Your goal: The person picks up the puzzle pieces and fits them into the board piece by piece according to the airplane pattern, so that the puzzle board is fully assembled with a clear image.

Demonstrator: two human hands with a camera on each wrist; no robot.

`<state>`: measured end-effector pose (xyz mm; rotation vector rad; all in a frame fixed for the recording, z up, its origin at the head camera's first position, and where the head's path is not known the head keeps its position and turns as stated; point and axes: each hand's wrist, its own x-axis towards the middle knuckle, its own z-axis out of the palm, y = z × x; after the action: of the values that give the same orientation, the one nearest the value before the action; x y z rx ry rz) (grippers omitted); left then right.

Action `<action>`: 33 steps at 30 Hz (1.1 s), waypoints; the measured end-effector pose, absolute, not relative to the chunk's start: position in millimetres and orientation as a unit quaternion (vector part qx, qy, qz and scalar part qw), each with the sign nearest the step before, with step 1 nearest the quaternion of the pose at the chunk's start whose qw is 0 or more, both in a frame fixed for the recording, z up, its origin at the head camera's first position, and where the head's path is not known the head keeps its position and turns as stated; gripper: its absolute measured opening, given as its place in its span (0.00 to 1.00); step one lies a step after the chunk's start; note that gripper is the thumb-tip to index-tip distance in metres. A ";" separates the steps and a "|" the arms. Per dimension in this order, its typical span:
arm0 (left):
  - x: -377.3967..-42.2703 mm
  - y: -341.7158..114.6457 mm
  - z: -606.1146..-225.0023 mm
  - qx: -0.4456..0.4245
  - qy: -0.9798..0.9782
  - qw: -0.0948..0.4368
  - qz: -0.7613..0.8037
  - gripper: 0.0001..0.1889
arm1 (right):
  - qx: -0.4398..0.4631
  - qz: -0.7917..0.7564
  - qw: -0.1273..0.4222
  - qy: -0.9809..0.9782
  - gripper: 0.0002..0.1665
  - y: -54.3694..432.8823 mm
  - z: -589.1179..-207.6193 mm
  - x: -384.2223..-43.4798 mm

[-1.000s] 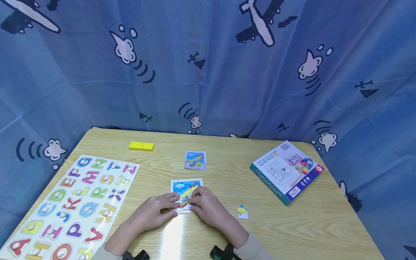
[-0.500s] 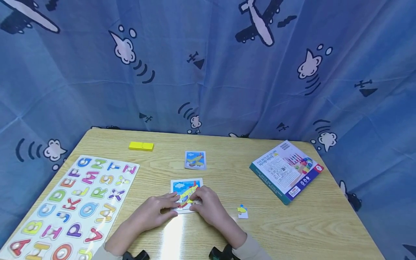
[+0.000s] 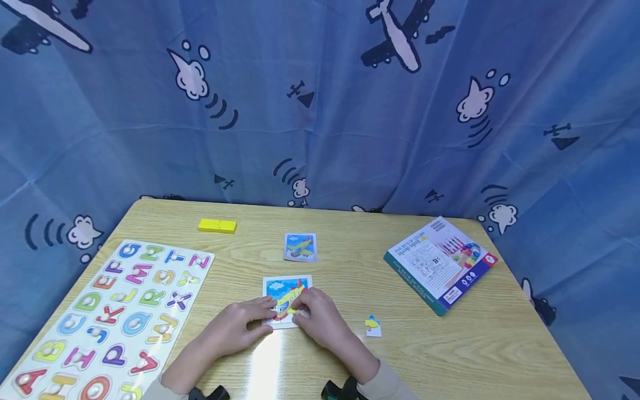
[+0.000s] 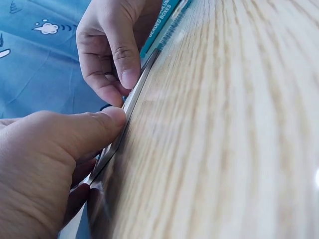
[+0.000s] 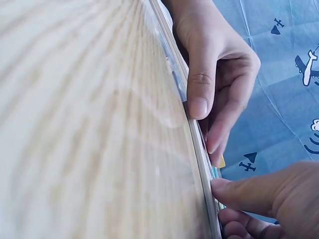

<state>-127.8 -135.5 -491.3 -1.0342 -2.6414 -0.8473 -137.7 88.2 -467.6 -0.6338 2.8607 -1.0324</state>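
On the table lies a framed airplane jigsaw puzzle [image 3: 282, 289], a yellow plane on a blue sky. My left hand [image 3: 245, 322] rests on its left side, fingers fairly straight, thumb by the near edge. The right hand [image 3: 322, 319] pinches a puzzle piece [image 3: 293, 310] at the puzzle's right side, largely covered by the fingers. Low side views show the left thumb [image 4: 112, 117] and the right thumb [image 5: 222, 186] against the thin frame edge. A loose puzzle piece [image 3: 373, 326], yellow and white with a blue knob, lies right of the right hand.
Behind the puzzle is a small airplane picture card [image 3: 300, 246]. A letter peg board [image 3: 167, 250] fills the left side, with a yellow block [image 3: 217, 225] beyond it. To the right lies a bead-set box [image 3: 440, 264]. A blue curtain [image 3: 320, 111] hangs behind the table [image 3: 475, 350].
The right hand has shifted slightly over the puzzle's right side, its fingers drawing a little to the right. My left hand has stayed in place.
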 end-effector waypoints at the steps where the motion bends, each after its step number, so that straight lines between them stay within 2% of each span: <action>1: -127.3 -135.1 -491.3 -0.352 -0.888 0.102 -0.279 0.14 | -0.205 -0.331 0.018 0.921 0.06 88.1 -467.9 -137.8; 5: -127.1 -130.6 -491.4 -0.380 -0.876 0.147 -0.259 0.14 | -0.211 -0.330 0.017 0.920 0.06 87.9 -468.6 -138.5; 9: -128.8 -123.5 -492.8 -0.410 -0.865 0.159 -0.243 0.14 | -0.217 -0.327 0.015 0.920 0.06 87.4 -468.4 -139.0; 16: -129.5 -116.1 -493.4 -0.413 -0.870 0.123 -0.239 0.15 | -0.225 -0.319 0.023 0.920 0.07 88.6 -465.8 -137.9; 23: -129.5 -116.9 -493.1 -0.393 -0.881 0.076 -0.253 0.16 | -0.225 -0.319 0.048 0.919 0.15 99.0 -460.0 -134.8; 33: -130.4 -116.8 -495.3 -0.391 -0.880 0.072 -0.259 0.15 | -0.221 -0.340 0.059 0.912 0.22 142.5 -456.1 -126.0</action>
<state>-130.4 -116.8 -495.3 -1.1760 -2.6443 -0.7785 -126.0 142.5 -456.1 -0.6690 2.7634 -1.0308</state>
